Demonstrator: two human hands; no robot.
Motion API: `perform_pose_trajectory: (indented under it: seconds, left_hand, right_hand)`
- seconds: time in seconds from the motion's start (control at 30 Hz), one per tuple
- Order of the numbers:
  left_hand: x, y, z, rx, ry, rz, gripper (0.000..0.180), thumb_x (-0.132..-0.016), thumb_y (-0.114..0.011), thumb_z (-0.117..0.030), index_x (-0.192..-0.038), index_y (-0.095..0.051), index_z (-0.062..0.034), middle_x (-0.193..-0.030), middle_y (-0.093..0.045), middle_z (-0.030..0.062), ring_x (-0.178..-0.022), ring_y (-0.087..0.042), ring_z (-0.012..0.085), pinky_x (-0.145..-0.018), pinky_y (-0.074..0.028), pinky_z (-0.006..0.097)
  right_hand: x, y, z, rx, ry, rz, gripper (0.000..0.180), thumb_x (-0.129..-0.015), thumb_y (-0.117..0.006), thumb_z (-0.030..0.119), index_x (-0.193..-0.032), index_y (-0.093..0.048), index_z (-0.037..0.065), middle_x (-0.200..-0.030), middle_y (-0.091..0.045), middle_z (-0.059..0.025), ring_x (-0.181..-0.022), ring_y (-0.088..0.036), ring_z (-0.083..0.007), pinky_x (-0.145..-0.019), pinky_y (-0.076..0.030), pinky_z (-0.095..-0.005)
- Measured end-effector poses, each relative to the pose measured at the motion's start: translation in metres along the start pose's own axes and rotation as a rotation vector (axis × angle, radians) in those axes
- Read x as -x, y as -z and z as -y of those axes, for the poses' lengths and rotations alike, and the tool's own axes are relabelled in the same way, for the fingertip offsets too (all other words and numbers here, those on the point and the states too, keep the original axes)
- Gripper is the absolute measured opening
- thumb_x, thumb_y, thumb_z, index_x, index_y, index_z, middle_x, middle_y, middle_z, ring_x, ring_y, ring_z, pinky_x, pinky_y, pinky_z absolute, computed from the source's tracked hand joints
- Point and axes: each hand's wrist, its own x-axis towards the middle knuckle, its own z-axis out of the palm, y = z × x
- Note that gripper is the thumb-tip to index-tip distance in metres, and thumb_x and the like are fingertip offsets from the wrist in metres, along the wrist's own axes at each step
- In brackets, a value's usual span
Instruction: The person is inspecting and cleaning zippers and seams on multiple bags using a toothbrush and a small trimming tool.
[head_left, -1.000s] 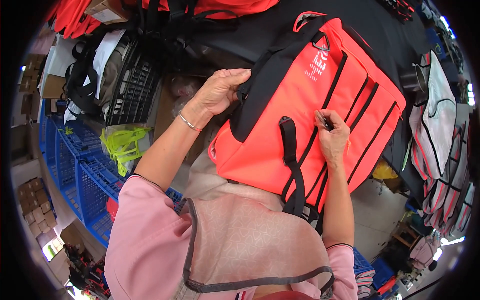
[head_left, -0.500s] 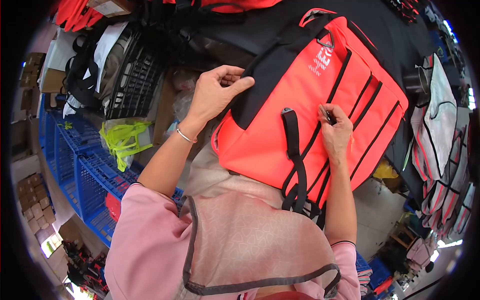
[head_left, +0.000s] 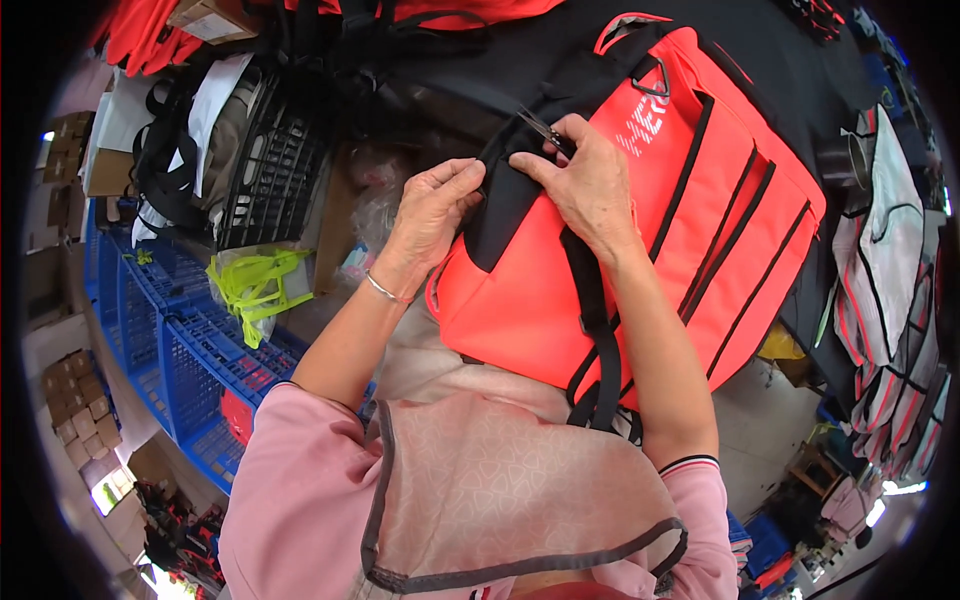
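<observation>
A bright orange-red and black backpack point(head_left: 520, 290) lies tilted across my lap and the dark worktop, with black straps and trim. At its black side edge my left hand point(head_left: 435, 215) is closed, thumb and fingers pinching the black fabric edge. My right hand point(head_left: 590, 185) reaches over the bag's front and is closed on a small pair of thread snips point(head_left: 545, 130). Their pointed blades stick out up and left, just above the black panel and close to the left hand. A black webbing strap point(head_left: 597, 340) hangs down the bag's front, partly behind my right forearm.
Blue plastic crates point(head_left: 170, 350) stand at the left, with a yellow-green bundle of strips point(head_left: 258, 285) on their far side. Beyond is a black basket point(head_left: 270, 170) holding fabric and papers. Grey bag pieces with red edging point(head_left: 880, 280) hang at the right. Black cloth point(head_left: 790, 110) covers the worktop.
My right hand with the snips has moved left and up from the bag's front to its black side edge. My left hand has shifted slightly down and now pinches the edge.
</observation>
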Motion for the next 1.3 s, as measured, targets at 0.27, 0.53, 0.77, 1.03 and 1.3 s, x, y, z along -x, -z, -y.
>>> perform_pose_trajectory:
  seconds: [0.27,0.53,0.77,1.03,1.3]
  left_hand:
    - [-0.002,0.007,0.016,0.328,0.077,0.144,0.019,-0.091,-0.065,-0.02,-0.101,-0.067,-0.0049,-0.097,-0.068,0.0016,-0.086,-0.059,0.0106,-0.082,-0.047,0.027]
    - [0.002,0.002,0.013,0.267,0.008,0.214,0.021,-0.095,-0.059,-0.02,-0.106,-0.065,-0.0033,-0.102,-0.067,0.0031,-0.093,-0.06,0.0119,-0.088,-0.046,0.029]
    - [0.009,-0.007,0.016,0.235,0.008,0.146,0.024,-0.097,-0.056,-0.024,-0.106,-0.065,-0.0031,-0.101,-0.066,0.0021,-0.093,-0.059,0.0102,-0.087,-0.047,0.028]
    - [0.013,-0.013,0.023,0.216,-0.002,0.091,0.028,-0.097,-0.055,-0.028,-0.104,-0.066,-0.0034,-0.101,-0.065,0.0018,-0.09,-0.057,0.01,-0.085,-0.045,0.027]
    - [0.01,-0.01,0.018,0.158,0.04,0.115,0.027,-0.094,-0.061,-0.029,-0.099,-0.067,-0.0032,-0.091,-0.066,-0.0016,-0.08,-0.057,0.0074,-0.076,-0.044,0.023]
  right_hand:
    - [-0.001,-0.009,-0.014,-0.046,-0.069,0.044,0.036,-0.069,-0.083,0.027,-0.086,-0.061,0.003,-0.072,-0.065,-0.0101,-0.068,-0.063,-0.0263,-0.063,-0.049,-0.0369]
    - [0.005,-0.006,-0.018,-0.167,-0.006,0.015,0.035,-0.068,-0.084,0.024,-0.084,-0.061,0.003,-0.072,-0.064,-0.0072,-0.067,-0.063,-0.0198,-0.063,-0.049,-0.0317]
    - [0.012,-0.018,-0.005,-0.143,0.063,-0.025,0.045,-0.063,-0.085,0.036,-0.085,-0.061,0.005,-0.074,-0.064,-0.0054,-0.067,-0.063,-0.0197,-0.062,-0.05,-0.0318]
    - [0.0,-0.017,0.002,-0.133,-0.086,-0.105,0.035,-0.071,-0.081,0.033,-0.075,-0.06,0.006,-0.061,-0.06,-0.0043,-0.056,-0.059,-0.0204,-0.054,-0.046,-0.0336]
    - [-0.008,-0.025,-0.021,-0.399,-0.081,-0.054,0.032,-0.077,-0.078,0.028,-0.074,-0.06,0.003,-0.059,-0.056,0.0002,-0.055,-0.053,-0.0097,-0.052,-0.042,-0.0275]
